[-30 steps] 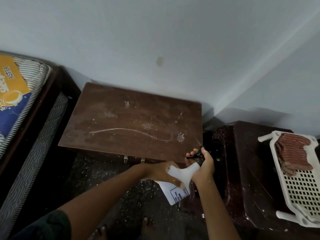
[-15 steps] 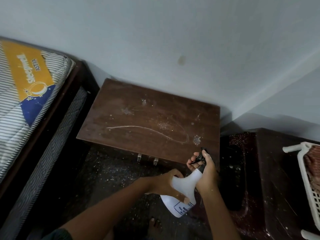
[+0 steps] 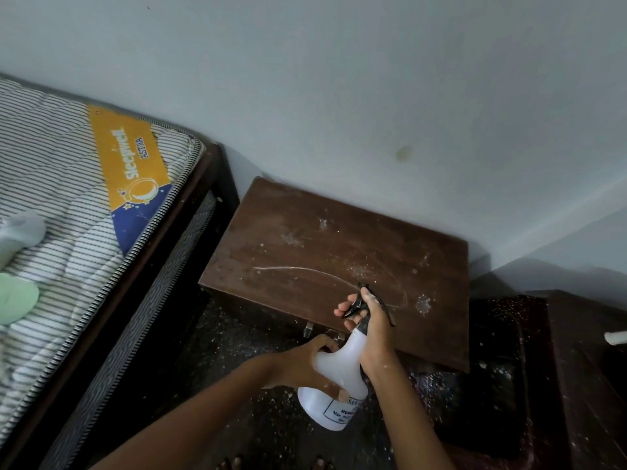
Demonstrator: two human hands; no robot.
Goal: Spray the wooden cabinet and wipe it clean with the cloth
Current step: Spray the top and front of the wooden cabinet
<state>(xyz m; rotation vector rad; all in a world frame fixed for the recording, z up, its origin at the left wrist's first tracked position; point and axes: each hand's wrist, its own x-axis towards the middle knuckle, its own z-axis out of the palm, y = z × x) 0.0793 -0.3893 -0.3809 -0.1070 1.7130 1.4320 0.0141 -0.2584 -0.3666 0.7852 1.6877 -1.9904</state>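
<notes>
The low wooden cabinet (image 3: 305, 252) stands against the wall, its brown top dusty with white specks and a thin curved white line. Over its front edge I hold a white spray bottle (image 3: 336, 385) with a black trigger head. My right hand (image 3: 371, 330) grips the neck, fingers on the trigger, nozzle pointing at the cabinet top. My left hand (image 3: 302, 362) wraps the bottle's body from the left. No cloth is in view.
A striped mattress (image 3: 68, 205) with a yellow and blue label lies on a dark bed frame (image 3: 207, 184) at the left. A dark wooden piece of furniture (image 3: 583, 385) stands at the right. The speckled floor (image 3: 237, 368) lies below, my toes at the bottom edge.
The view has swung left, so the cabinet and hands sit further right and the white basket has left the frame. Both hands keep the bottle, which moved left along the cabinet's front.
</notes>
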